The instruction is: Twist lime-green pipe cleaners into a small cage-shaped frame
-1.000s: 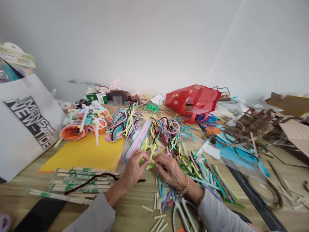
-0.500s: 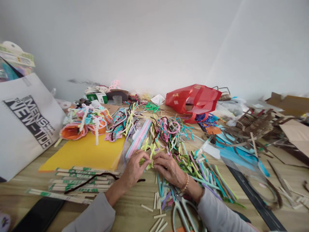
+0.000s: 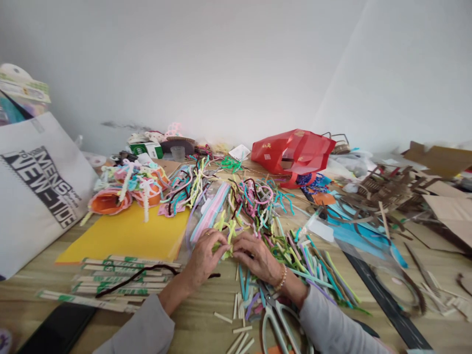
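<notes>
My left hand (image 3: 206,254) and my right hand (image 3: 255,256) meet at the middle of the table, fingertips nearly touching. Both pinch a yellow-green pipe cleaner (image 3: 230,230), whose looped ends stick up above the fingers; its lower part is hidden by them. Behind the hands lies a bundle of pink, white and blue pipe cleaners (image 3: 210,211) in a clear bag. A dark brown pipe cleaner (image 3: 140,276) passes under my left wrist. Scissors (image 3: 275,314) with pale handles lie beneath my right wrist, near short cut sticks (image 3: 239,306).
Wrapped chopsticks (image 3: 118,285) and yellow sheets (image 3: 129,233) lie at left, near a white bag (image 3: 40,196) and a dark phone (image 3: 59,327). Loose pipe cleaners (image 3: 320,270) spread at right. A red bag (image 3: 291,152) and brown woven pieces (image 3: 391,189) stand farther back.
The view has shifted very slightly. Both hands keep their pinch on the yellow-green pipe cleaner, with hardly any visible movement.
</notes>
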`<state>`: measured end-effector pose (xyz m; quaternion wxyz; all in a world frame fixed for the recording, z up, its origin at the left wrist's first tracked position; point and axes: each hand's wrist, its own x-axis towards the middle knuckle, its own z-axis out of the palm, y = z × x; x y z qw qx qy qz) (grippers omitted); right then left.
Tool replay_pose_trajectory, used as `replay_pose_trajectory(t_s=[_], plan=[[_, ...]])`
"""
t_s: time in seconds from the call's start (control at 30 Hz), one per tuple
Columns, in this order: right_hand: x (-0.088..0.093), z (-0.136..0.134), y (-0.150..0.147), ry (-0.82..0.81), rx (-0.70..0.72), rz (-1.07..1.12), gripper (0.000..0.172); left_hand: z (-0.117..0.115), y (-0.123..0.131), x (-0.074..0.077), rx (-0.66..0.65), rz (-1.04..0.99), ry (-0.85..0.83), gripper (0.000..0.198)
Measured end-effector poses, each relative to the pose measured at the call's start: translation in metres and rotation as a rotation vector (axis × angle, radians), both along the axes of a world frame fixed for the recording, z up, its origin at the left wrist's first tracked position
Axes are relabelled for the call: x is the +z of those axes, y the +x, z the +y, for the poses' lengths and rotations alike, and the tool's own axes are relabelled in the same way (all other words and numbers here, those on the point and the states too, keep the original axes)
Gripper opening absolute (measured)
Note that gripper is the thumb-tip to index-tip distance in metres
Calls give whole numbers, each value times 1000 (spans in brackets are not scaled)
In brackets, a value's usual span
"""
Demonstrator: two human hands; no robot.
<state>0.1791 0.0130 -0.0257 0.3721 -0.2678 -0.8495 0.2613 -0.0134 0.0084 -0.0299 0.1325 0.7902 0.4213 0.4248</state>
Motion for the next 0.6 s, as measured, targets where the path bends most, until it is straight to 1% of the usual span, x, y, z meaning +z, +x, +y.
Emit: replay_pose_trajectory(t_s=[0.2, 0.3, 0.4, 0.5, 0.53, 0.6], plan=[[-2, 0, 0, -6, -8, 22, 10, 0, -1, 1, 1, -6, 24, 12], [-6, 0, -1, 13, -30, 19, 8, -1, -1, 4, -26, -13, 34, 10], [-9, -2, -2, 46, -40, 2, 6, -1, -2, 7, -55, -7, 69, 4], [-11, -3, -2, 90, -48, -42, 7, 0, -3, 8, -95, 40, 118, 15], [-11, -3, -2, 106, -51, -59, 7, 0, -3, 9, -107, 61, 131, 16], [-12, -3, -1, 130, -59, -96, 8, 0, -2, 10, -125, 103, 151, 11]])
